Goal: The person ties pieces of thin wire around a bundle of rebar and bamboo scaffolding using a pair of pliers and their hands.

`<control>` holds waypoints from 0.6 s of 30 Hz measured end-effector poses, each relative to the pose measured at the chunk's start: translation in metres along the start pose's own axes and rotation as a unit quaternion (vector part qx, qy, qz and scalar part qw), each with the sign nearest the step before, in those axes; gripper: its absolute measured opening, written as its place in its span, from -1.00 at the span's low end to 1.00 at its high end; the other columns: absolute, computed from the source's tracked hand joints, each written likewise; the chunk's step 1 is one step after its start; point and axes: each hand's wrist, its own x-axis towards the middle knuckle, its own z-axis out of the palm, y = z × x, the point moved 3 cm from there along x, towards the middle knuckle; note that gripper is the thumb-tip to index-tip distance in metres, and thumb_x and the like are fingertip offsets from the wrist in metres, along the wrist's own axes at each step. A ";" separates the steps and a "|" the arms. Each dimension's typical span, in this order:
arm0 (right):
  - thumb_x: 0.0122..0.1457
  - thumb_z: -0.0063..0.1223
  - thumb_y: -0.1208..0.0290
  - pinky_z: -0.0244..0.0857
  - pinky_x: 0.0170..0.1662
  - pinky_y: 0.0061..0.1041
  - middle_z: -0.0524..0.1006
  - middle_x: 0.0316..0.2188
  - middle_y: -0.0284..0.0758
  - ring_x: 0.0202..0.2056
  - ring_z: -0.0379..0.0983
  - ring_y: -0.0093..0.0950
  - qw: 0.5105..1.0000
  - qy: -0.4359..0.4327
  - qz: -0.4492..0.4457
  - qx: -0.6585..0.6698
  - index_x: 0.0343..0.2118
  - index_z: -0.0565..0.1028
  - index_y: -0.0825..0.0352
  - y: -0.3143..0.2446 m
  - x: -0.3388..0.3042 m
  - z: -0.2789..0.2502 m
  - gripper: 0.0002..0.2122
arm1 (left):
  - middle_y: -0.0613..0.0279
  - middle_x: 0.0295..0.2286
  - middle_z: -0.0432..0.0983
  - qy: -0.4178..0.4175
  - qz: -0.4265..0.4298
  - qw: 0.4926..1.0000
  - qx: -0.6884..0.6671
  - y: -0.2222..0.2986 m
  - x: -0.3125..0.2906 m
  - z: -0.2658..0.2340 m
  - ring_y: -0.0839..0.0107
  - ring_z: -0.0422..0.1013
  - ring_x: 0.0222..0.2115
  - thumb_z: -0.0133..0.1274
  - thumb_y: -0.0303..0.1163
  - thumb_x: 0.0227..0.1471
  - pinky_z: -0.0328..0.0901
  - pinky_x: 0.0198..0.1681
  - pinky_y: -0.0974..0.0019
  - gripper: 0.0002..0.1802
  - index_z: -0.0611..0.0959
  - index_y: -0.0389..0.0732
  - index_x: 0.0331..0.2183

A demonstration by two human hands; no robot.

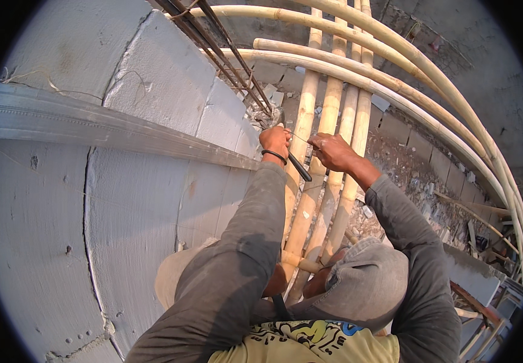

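Note:
My left hand point(275, 140), with a black band at its wrist, is closed around a tool with a black handle point(299, 166). The handle sticks out below the fist toward the bamboo; the tool's other end is mostly hidden by the hand. My right hand point(332, 151) is closed in a pinch on a thin string or wire point(298, 138), which runs across to the left fist. Both hands are above bamboo poles point(332, 97), close to the foot of rusty steel rods point(231, 51) at the end of the block wall.
A pale block wall point(146, 199) rises on the left, with a long metal bar point(116, 132) along it. Bent bamboo poles point(407, 97) cross on the right. Below lie rubble point(388, 145) and a row of blocks point(440, 163). My knees are bent above the poles.

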 end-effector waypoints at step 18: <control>0.23 -0.16 0.56 0.24 -0.48 -0.60 0.48 -0.31 -0.30 -0.58 0.24 -0.66 0.839 0.114 0.276 0.455 0.03 0.36 0.45 0.067 0.008 -0.034 -0.69 | -0.34 -0.27 0.50 -0.088 0.100 0.907 0.398 -0.054 -0.016 0.011 -0.14 0.41 -0.19 0.01 -0.16 -0.12 0.27 -0.08 0.10 -0.44 0.54 -0.49 -0.21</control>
